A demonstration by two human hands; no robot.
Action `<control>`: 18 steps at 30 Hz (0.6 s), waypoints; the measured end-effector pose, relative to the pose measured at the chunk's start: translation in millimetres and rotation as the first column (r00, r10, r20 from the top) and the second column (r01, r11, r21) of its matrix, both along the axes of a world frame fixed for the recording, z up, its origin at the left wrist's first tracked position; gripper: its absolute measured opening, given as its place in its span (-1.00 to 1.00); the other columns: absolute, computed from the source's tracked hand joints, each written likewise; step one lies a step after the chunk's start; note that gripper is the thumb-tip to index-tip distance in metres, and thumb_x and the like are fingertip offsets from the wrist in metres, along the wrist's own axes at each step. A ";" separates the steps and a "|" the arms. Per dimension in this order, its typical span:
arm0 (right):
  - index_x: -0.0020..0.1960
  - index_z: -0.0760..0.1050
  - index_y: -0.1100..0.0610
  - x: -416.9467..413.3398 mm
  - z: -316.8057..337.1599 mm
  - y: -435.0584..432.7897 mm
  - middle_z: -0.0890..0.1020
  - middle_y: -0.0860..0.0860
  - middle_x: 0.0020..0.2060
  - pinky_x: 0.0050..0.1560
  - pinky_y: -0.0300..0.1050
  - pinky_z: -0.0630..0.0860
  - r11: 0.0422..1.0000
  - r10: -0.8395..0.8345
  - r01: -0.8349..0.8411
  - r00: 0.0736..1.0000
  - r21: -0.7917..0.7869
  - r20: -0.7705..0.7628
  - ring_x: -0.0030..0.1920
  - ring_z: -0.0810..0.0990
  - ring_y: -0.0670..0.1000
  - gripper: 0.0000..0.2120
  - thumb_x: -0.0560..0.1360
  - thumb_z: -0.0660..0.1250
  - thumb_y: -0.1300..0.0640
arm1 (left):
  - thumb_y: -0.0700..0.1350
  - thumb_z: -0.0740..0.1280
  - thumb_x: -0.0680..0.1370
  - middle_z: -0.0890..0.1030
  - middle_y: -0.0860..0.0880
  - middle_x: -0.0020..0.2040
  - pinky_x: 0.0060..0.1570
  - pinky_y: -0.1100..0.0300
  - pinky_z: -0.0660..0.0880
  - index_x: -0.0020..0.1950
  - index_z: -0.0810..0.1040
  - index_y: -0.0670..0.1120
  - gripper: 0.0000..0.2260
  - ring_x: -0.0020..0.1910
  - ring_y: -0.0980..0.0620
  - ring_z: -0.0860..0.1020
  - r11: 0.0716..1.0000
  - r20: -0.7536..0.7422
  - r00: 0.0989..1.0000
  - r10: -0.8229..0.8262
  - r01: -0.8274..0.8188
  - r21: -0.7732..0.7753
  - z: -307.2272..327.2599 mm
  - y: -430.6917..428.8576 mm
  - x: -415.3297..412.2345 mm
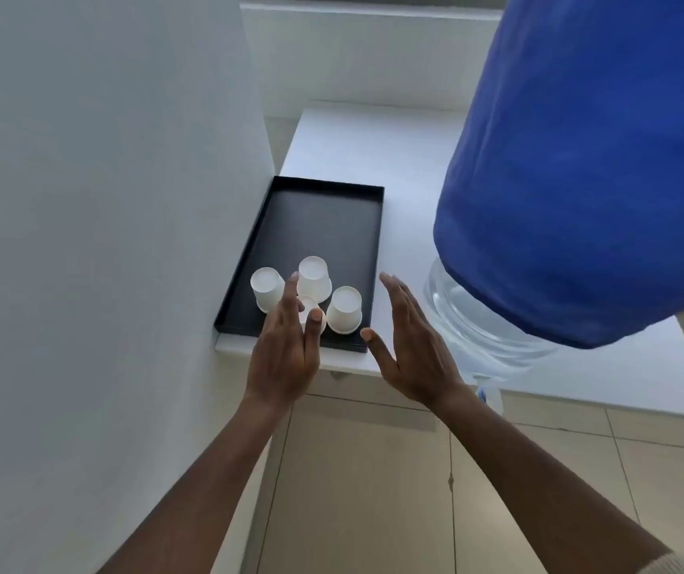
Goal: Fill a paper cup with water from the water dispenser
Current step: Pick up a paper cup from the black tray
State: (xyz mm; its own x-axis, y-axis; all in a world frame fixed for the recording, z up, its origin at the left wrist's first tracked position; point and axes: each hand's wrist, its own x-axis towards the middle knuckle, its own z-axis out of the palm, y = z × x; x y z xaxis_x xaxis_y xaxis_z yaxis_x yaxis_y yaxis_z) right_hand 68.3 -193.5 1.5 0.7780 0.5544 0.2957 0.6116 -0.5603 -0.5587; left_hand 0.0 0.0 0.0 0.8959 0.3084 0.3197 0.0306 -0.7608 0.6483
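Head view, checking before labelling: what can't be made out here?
- Nearest paper cup: mostly hidden behind the left hand.
- Water bottle: mostly hidden by a blue cover; water level unseen.
- Dispenser tap: only a sliver shows past the right hand.
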 end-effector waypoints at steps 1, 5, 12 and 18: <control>0.68 0.11 0.21 7.6 -1.8 4.6 0.32 0.13 0.65 0.53 -0.07 0.38 1.000 -0.010 0.010 1.000 -0.005 -0.010 0.64 0.34 0.14 -0.28 0.68 0.22 -0.16 | 0.13 0.02 0.70 0.58 -0.08 0.14 -0.05 0.12 0.43 0.61 0.17 -0.08 -0.48 0.08 -0.03 0.52 0.999 0.023 0.999 0.034 -0.033 -0.042 -0.7 0.1 0.9; 0.62 0.20 0.21 38.1 -6.1 25.0 0.46 0.17 0.54 0.33 0.18 0.60 0.990 -0.078 0.062 0.989 -0.128 -0.128 0.46 0.51 0.23 -0.32 0.62 0.39 0.00 | 0.10 0.05 0.70 0.60 0.01 -0.12 -0.22 0.04 0.47 0.32 0.39 -0.10 -0.65 -0.14 -0.11 0.59 0.988 0.030 0.994 0.108 -0.104 -0.111 -17.9 -7.8 2.6; 0.62 0.24 0.18 70.4 -25.5 48.7 0.44 0.12 0.55 0.46 0.11 0.44 0.970 -0.049 -0.025 0.955 -0.242 -0.293 0.49 0.44 0.25 -0.25 0.54 0.48 0.07 | 0.02 0.13 0.71 0.53 0.03 -0.30 -0.36 0.06 0.36 0.04 0.46 -0.12 -0.76 -0.30 -0.22 0.57 0.969 -0.032 0.981 0.190 -0.192 -0.152 -56.9 -23.4 11.7; 0.51 0.41 0.17 78.6 -40.3 57.2 0.58 0.13 0.38 0.35 0.05 0.46 0.966 -0.045 -0.029 0.959 -0.255 -0.279 0.37 0.51 0.22 -0.34 0.51 0.54 -0.03 | 0.04 0.12 0.71 0.60 -0.03 -0.28 -0.36 0.02 0.39 0.10 0.47 -0.10 -0.75 -0.25 -0.25 0.59 0.957 -0.072 0.974 0.214 -0.224 -0.187 -76.7 -31.2 9.6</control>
